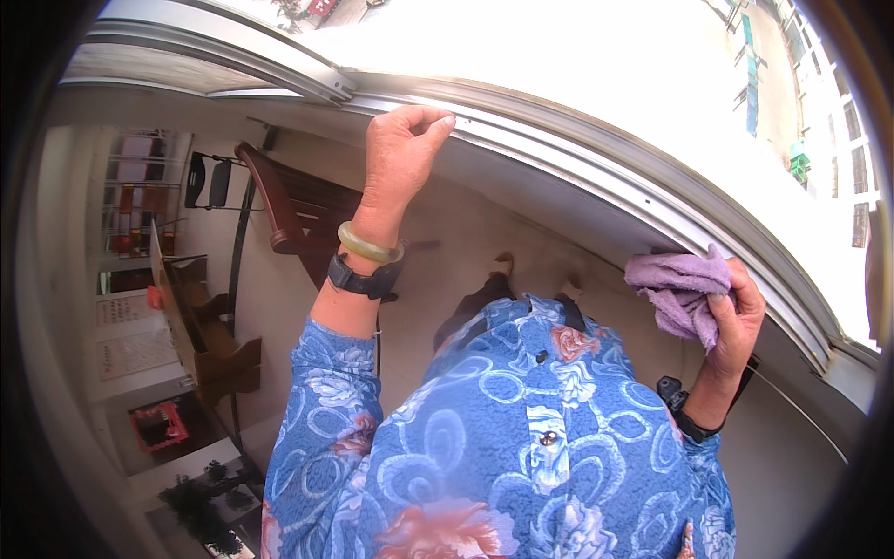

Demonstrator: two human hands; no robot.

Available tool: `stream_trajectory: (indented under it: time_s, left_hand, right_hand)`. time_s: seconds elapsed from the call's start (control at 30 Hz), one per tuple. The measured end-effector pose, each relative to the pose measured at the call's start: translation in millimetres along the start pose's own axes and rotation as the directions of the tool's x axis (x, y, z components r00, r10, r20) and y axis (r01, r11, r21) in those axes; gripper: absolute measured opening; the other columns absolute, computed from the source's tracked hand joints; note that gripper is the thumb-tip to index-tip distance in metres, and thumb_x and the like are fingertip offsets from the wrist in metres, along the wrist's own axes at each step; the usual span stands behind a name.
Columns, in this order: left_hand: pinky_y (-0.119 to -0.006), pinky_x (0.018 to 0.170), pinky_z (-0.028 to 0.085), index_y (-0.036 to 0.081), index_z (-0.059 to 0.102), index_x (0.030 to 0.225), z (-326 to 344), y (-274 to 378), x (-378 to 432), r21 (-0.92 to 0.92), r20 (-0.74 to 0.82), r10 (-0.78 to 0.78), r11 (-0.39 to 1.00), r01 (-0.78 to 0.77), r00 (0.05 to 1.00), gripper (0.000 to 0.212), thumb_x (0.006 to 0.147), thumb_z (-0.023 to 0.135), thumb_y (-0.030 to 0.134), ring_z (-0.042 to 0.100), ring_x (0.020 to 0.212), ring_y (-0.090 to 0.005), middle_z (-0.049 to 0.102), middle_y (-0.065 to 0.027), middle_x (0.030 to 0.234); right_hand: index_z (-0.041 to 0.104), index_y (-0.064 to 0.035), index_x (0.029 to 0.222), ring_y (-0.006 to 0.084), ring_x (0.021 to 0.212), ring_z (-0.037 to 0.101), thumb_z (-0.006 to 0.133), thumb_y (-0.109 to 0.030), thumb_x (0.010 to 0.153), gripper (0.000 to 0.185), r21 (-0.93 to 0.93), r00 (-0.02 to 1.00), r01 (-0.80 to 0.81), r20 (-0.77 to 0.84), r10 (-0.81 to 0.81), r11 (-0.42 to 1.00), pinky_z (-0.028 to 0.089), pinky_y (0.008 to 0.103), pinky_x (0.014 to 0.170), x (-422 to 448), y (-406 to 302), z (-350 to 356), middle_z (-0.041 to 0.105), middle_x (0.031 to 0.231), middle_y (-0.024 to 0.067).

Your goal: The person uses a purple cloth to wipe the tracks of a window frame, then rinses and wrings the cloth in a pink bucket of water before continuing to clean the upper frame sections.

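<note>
My left hand (408,150) is raised at the inner edge of the metal window track (559,150), its thumb and fingertips pinched together; whether something tiny is between them cannot be told. A pale green bangle (363,244) and a black strap (363,281) circle that wrist. At the right, my right hand (737,314) grips a bunched purple cloth (681,290) beside the same track, between thumb and fingers. A black strap with a small dark device (672,393) is on the right wrist.
Below the window stands a pale wall, with a thin white cable (803,412) at the right. A dark red wooden chair (279,209) is at the left, beyond the left arm. Farther left is a wooden desk (202,335). A sliding window frame (230,52) reaches the upper left.
</note>
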State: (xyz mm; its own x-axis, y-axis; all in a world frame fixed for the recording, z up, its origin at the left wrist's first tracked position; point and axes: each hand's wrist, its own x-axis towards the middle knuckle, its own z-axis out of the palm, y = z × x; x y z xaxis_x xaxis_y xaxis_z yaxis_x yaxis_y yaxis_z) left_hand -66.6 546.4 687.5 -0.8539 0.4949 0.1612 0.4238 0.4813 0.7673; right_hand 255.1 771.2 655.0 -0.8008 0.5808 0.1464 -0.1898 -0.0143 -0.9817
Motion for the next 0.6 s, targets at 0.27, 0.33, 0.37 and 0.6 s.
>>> stream_trajectory:
  time_s: [0.27, 0.33, 0.37, 0.6]
  left_hand:
    - [-0.035, 0.066, 0.052, 0.006, 0.073, 0.078, 12.1, 18.7, 22.2, 0.451, 0.077, -0.135, 0.888, 0.086, 0.988, 0.019, 0.071, 0.069, 0.024, 0.065, 0.068, -0.0264, 0.067, -0.0127, 0.072]
    - [-0.036, 0.067, 0.052, 0.007, 0.073, 0.077, 14.9, 20.9, 23.3, 0.523, 0.059, -0.137, 0.848, 0.087, 0.989, 0.019, 0.071, 0.069, 0.025, 0.065, 0.069, -0.0279, 0.067, -0.0124, 0.072]
    - [-0.036, 0.068, 0.052, 0.008, 0.073, 0.076, 16.2, 21.3, 23.3, 0.533, 0.044, -0.141, 0.840, 0.096, 0.989, 0.018, 0.070, 0.069, 0.025, 0.065, 0.069, -0.0282, 0.067, -0.0124, 0.072]
    - [-0.037, 0.067, 0.053, 0.011, 0.073, 0.073, 33.5, 25.7, 15.1, 0.616, -0.099, -0.205, 0.756, 0.222, 0.974, 0.013, 0.070, 0.064, 0.019, 0.066, 0.073, -0.0305, 0.067, -0.0132, 0.072]
  right_hand:
    - [0.062, 0.0035, 0.095, 0.0128, 0.083, 0.052, 0.062, -0.003, 0.081, 0.016, 0.043, 0.999, -0.027, -0.045, 0.029, 0.999, 0.040, 0.0242, 0.078, 4.2, -0.8, 1.3, 0.056, 0.088, 0.0060]
    - [0.062, 0.0035, 0.095, 0.0125, 0.083, 0.052, 0.062, -0.003, 0.081, 0.016, 0.041, 0.999, -0.005, -0.050, 0.007, 0.999, 0.040, 0.0242, 0.077, 3.7, -0.2, 2.3, 0.056, 0.088, 0.0059]
    - [0.062, 0.0035, 0.095, 0.0125, 0.083, 0.052, 0.062, -0.003, 0.081, 0.016, 0.042, 0.998, -0.006, -0.055, 0.009, 0.999, 0.040, 0.0242, 0.077, 3.4, 0.3, 2.6, 0.056, 0.088, 0.0059]
    - [0.063, 0.0029, 0.094, 0.0123, 0.082, 0.051, 0.063, -0.003, 0.080, 0.016, 0.038, 0.999, 0.014, -0.036, -0.013, 0.999, 0.040, 0.0236, 0.076, -2.0, 13.0, 2.1, 0.056, 0.088, 0.0060]
